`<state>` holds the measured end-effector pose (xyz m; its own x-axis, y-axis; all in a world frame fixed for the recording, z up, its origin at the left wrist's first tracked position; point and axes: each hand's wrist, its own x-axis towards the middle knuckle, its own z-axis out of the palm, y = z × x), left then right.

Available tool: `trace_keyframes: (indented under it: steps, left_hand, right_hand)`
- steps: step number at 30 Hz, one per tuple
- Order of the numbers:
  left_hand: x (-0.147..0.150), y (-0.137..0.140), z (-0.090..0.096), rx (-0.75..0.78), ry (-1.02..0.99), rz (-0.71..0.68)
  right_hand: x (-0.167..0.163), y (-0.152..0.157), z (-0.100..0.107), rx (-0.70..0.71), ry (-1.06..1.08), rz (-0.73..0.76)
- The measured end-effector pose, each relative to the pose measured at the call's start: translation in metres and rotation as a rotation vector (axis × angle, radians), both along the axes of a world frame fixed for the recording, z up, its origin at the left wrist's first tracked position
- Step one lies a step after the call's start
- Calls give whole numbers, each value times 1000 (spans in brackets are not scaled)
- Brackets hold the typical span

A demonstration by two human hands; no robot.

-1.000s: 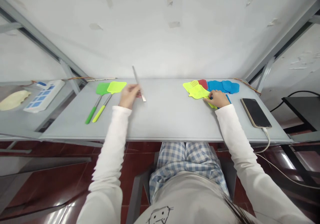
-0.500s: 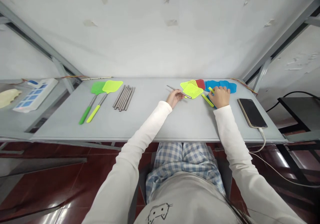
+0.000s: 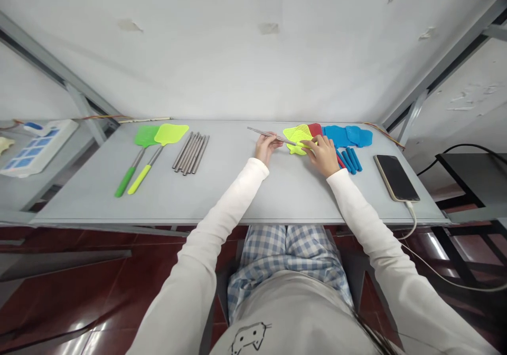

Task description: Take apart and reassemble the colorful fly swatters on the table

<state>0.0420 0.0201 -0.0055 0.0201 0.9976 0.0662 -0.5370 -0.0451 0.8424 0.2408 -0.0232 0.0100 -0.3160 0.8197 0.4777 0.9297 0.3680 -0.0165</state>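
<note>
Left fingers: gripping metal rod. Right fingers: gripping yellow-green handle at rod's end; insertion unclear. Left of fingers: two assembled swatters, loose rods. Beyond right fingers: unattached heads; rightward, loose handles.

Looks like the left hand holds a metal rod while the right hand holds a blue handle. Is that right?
Not quite: the handle in the right hand is yellow-green, as the head view shows. The left hand does hold a metal rod.
</note>
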Motion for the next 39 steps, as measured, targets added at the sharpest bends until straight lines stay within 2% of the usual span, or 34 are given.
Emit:
trace_keyframes:
  steps: [6, 12, 18, 39]
  left_hand:
    - [10, -13, 1, 44, 88, -112]
    - [8, -11, 3, -4, 79, -9]
    - [6, -9, 2, 6, 60, 24]
    - [3, -10, 3, 6, 106, -52]
  right_hand:
    - [-4, -2, 0, -69, 16, 6]
    - [3, -1, -2, -81, 41, -103]
    - [6, -1, -1, -80, 45, -78]
    - [3, -3, -2, -114, 44, -24]
